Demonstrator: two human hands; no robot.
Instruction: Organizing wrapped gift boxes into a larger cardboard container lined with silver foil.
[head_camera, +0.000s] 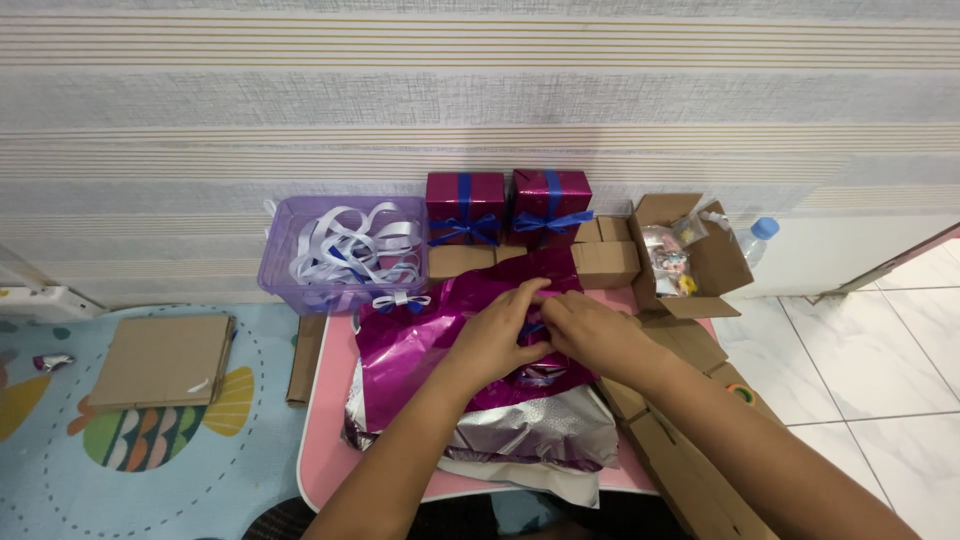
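At the near edge of a small pink table (322, 440), crumpled silver foil (540, 430) overhangs toward the person. Both forearms angle inward over magenta wrapping foil (410, 345) at the table's middle, where the left hand (497, 335) and right hand (588, 330) meet, fingers pinched on a blue ribbon (530, 328). Flat cardboard (665, 450) crowds the right edge; the left side lies freer. Beyond, against the striped wall, stand a purple basket of ribbons (280, 262), two wrapped gift boxes (508, 207) and an open carton (715, 262).
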